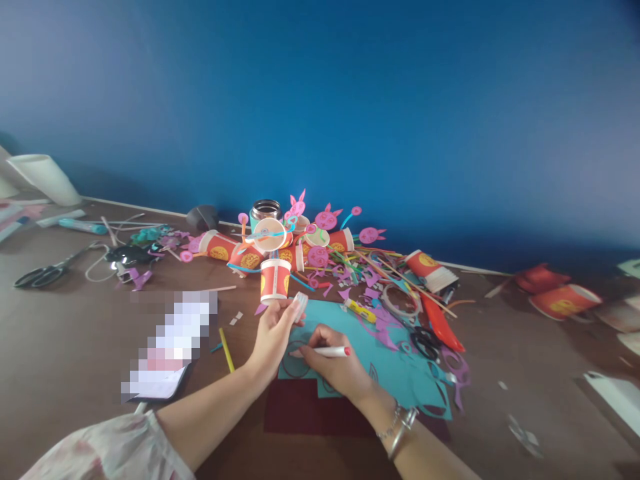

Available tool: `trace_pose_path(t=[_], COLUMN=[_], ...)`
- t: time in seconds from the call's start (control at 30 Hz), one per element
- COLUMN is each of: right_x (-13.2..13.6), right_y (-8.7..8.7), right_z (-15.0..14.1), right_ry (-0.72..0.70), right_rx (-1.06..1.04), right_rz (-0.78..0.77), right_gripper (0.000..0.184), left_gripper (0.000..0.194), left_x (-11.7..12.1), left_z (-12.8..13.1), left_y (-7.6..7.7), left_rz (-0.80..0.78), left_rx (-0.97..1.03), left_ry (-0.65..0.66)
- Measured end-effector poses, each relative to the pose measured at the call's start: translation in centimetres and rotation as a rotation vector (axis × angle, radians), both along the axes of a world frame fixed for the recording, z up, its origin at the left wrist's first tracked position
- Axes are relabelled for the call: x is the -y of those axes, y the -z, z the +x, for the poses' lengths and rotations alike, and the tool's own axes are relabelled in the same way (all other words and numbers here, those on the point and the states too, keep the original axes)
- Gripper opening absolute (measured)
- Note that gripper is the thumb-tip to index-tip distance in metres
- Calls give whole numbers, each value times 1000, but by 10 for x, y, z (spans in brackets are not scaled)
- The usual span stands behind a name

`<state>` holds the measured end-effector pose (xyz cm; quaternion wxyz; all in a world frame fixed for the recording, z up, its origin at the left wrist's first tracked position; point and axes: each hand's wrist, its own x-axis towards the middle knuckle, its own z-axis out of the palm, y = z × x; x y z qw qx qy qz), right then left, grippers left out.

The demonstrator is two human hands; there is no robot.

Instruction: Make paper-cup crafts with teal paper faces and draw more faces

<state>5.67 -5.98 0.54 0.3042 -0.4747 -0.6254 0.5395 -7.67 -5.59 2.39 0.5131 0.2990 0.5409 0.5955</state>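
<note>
My right hand (336, 360) is closed around a white marker pen (333, 351) with a red end. The pen's tip points left, over a drawn circle on the teal paper (340, 320). More dark outlines show on this sheet near my wrist. My left hand (277, 330) pinches a small whitish, translucent piece (300, 307) above the sheet's upper left edge; its kind I cannot make out. Just beyond those fingers stands a red and white paper cup (275, 281). A dark maroon sheet (290, 410) lies partly under the teal paper.
Cups with pink animal-face cutouts (326, 219) crowd the back, by the blue wall. Pink scraps, a yellow glue tube (361, 311) and black-handled scissors (425, 342) lie right. On the left are a phone (173, 350), a yellow straw (227, 350) and more scissors (43, 277).
</note>
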Motion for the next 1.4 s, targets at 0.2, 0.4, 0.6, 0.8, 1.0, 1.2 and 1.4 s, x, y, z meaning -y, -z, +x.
trace_pose_path(t=[0.2, 0.4, 0.6, 0.8, 1.0, 1.2, 1.4], right_x=[0, -1, -2, -2, -3, -1, 0], right_y=[1, 1, 1, 3, 8, 9, 3], right_z=[0, 1, 3, 2, 2, 1, 0], right_ry=[23, 47, 55, 70, 80, 56, 26], right_rx=[17, 83, 99, 111, 68, -5, -5], right_rz=[29, 95, 134, 116, 98, 35, 20], right_gripper=[21, 20, 20, 20, 22, 22, 23], left_gripper=[47, 44, 44, 44, 43, 45, 47], left_x=[0, 1, 0, 1, 1, 0, 0], left_z=[0, 0, 0, 0, -1, -1, 0], left_y=[1, -2, 1, 0, -2, -1, -1], left_rz=[-6, 2, 11, 4, -1, -2, 6], left_rx=[11, 23, 27, 29, 19, -9, -10], left_ry=[-1, -4, -3, 3, -1, 5, 1])
